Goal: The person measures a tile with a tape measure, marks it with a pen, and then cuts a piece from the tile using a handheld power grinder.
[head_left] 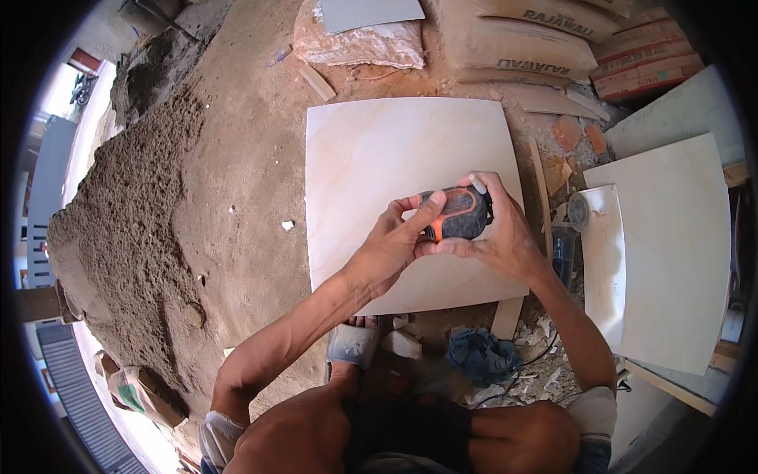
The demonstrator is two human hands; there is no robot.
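A black and orange tape measure (462, 213) is held between both hands above a large pale tile (395, 150). My left hand (392, 238) is closed on its left side, with the thumb along the top. My right hand (509, 233) wraps the right end, its thumb below and its fingers curled over the far side. Between the right fingers sticks out a short whitish stick (478, 184), too small to name surely. No drawn-out blade can be made out. The tile lies flat on the ground in front of my legs.
Right of the tile are a blue tool (563, 249), a round grey disc (579, 212) and another pale tile (679, 261). A blue cloth (483, 355) lies among broken chips near my feet. Stacked sacks (529, 47) stand at the back; a sand heap (134, 221) rises at left.
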